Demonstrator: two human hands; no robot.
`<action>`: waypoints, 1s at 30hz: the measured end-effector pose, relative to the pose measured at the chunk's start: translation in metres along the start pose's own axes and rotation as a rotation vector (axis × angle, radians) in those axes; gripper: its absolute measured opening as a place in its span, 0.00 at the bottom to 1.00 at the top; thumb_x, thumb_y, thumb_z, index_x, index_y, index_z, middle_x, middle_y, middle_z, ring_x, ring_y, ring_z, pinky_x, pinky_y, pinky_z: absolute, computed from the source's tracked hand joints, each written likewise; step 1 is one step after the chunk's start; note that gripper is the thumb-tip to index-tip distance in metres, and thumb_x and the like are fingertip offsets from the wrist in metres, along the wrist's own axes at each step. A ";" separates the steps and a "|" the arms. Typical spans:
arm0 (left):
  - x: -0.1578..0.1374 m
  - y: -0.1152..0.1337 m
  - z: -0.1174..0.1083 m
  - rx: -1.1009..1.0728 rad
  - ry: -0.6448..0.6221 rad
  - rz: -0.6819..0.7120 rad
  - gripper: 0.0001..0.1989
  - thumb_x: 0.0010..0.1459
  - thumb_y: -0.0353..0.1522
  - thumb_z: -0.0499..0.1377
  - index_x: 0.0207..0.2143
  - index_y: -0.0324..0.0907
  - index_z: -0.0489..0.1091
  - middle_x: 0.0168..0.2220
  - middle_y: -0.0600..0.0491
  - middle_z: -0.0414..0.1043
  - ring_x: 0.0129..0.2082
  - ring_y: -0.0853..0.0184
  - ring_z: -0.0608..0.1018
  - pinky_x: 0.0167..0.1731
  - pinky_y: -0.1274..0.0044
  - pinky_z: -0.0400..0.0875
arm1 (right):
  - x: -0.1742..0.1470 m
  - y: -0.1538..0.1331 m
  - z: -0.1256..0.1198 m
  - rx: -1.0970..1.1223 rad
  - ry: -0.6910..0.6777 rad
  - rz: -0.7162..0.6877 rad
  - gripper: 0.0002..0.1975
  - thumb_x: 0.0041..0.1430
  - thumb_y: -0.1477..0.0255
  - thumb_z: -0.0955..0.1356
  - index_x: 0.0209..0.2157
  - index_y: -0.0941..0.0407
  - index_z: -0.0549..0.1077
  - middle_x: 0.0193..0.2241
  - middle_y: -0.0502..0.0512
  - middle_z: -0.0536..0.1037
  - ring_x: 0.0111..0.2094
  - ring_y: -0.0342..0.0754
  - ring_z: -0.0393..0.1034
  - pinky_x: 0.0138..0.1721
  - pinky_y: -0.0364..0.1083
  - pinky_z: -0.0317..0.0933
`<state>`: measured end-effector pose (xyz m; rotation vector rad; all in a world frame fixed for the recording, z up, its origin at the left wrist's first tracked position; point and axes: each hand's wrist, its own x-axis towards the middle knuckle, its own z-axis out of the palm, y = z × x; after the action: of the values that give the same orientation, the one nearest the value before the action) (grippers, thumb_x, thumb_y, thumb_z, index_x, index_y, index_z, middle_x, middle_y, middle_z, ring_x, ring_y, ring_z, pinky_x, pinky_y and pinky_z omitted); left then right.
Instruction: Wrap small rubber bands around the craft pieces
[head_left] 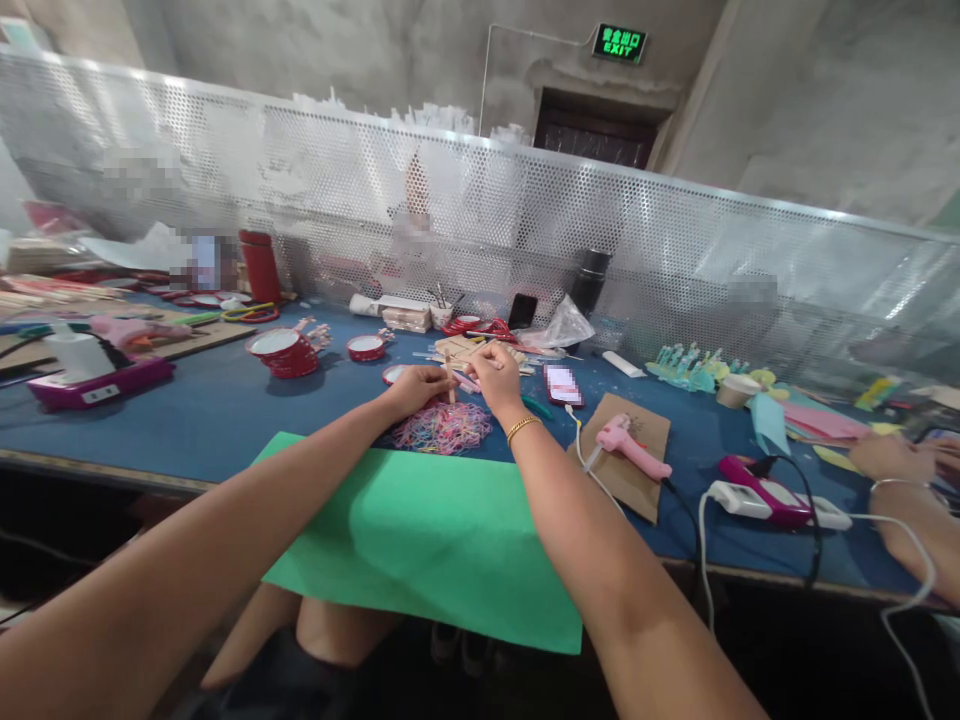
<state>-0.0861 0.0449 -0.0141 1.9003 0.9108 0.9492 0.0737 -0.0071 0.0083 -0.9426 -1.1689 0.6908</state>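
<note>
My left hand (418, 388) is closed, its fingertips pinching a small wooden stick (451, 384) that stands roughly upright. Close beside it, my right hand (496, 376) has thumb and fingers drawn together near the stick; whatever they hold is too small to make out. Below both hands lies a tangled heap of thin, many-coloured loops like rubber bands (442, 430). A green sheet (427, 540) hangs over the table's front edge beneath my forearms. Just behind the hands are loose wooden sticks (517, 358) and a round red-rimmed piece (393, 374), partly covered by my left hand.
Stacked red-rimmed rounds (283, 352) stand to the left. On the right are a phone (562, 384), a pink glue gun (634, 447) on cardboard (626, 490), and a purple power strip (780, 500) with trailing cables. Another person's hand (892, 456) works at far right. A perforated screen (480, 220) stands behind.
</note>
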 end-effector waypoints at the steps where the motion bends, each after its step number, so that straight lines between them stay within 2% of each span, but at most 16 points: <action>1: 0.000 0.001 0.000 0.007 -0.006 0.008 0.23 0.43 0.51 0.68 0.26 0.39 0.76 0.23 0.54 0.77 0.22 0.71 0.72 0.25 0.79 0.66 | 0.000 0.000 0.000 0.006 -0.006 -0.001 0.07 0.48 0.68 0.67 0.22 0.53 0.66 0.19 0.44 0.73 0.23 0.43 0.68 0.28 0.41 0.61; 6: -0.001 0.004 0.000 0.022 -0.007 0.019 0.25 0.41 0.52 0.68 0.25 0.39 0.75 0.22 0.54 0.76 0.21 0.71 0.71 0.24 0.79 0.64 | -0.003 -0.002 0.001 0.002 -0.058 0.008 0.06 0.48 0.67 0.68 0.23 0.53 0.67 0.19 0.44 0.74 0.23 0.43 0.67 0.27 0.41 0.60; 14: 0.000 0.001 0.000 0.031 0.014 -0.014 0.25 0.40 0.52 0.69 0.27 0.38 0.76 0.23 0.53 0.76 0.22 0.70 0.71 0.23 0.79 0.63 | -0.001 -0.004 -0.001 -0.062 -0.021 -0.008 0.04 0.48 0.71 0.65 0.22 0.53 0.66 0.19 0.45 0.73 0.24 0.43 0.68 0.29 0.41 0.61; 21: -0.004 0.007 0.001 0.038 0.009 -0.009 0.23 0.43 0.51 0.68 0.25 0.38 0.76 0.22 0.54 0.74 0.21 0.72 0.68 0.22 0.80 0.60 | -0.001 -0.001 0.001 -0.021 -0.056 -0.006 0.05 0.48 0.69 0.66 0.23 0.53 0.66 0.19 0.45 0.73 0.23 0.43 0.66 0.27 0.41 0.60; 30: -0.005 0.011 0.001 0.041 -0.001 -0.024 0.24 0.42 0.52 0.69 0.23 0.38 0.75 0.20 0.56 0.73 0.18 0.74 0.65 0.19 0.80 0.57 | -0.004 -0.005 0.001 -0.047 -0.063 -0.003 0.06 0.48 0.68 0.67 0.22 0.53 0.67 0.19 0.44 0.73 0.23 0.43 0.66 0.28 0.41 0.59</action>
<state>-0.0845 0.0356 -0.0063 1.9202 0.9575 0.9216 0.0722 -0.0122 0.0110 -0.9641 -1.2460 0.6978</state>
